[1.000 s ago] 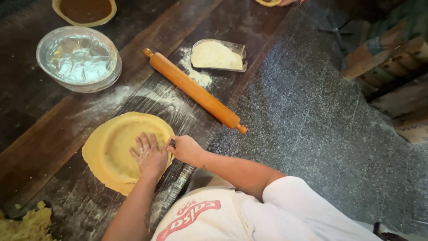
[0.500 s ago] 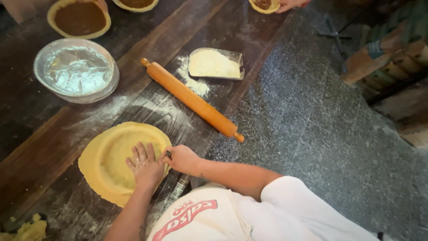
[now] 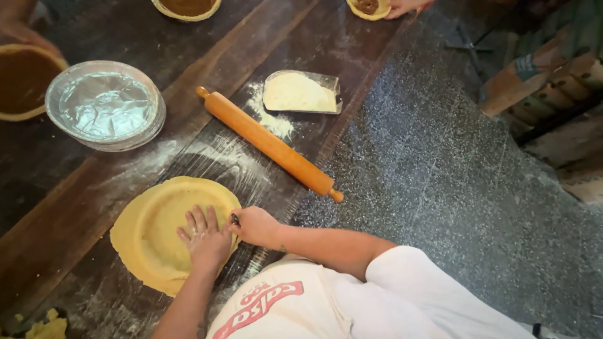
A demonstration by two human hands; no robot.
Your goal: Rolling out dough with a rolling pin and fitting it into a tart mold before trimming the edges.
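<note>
Left hand (image 3: 204, 237) pressed flat, fingers spread, on a yellow dough sheet (image 3: 164, 231) draped over a round pan on the dark wooden table (image 3: 94, 182); nothing grasped, palm simply bearing down. Right hand (image 3: 254, 225) clenched around a small dark-handled tool (image 3: 235, 218) (blade not visible) at the dough's rim just beside the left hand's thumb. Dough already rolled and laid in, sunk smooth in the middle, with a ragged overhang all round, widest on the side away from the tool; by the look of it, lining nearly done, edge trimming barely begun, no filling yet. Just beyond the hands, a floured patch and an orange rolling pin (image 3: 270, 144); farther off, a flour tray (image 3: 301, 92) and stacked foil pans (image 3: 105, 105)
</note>
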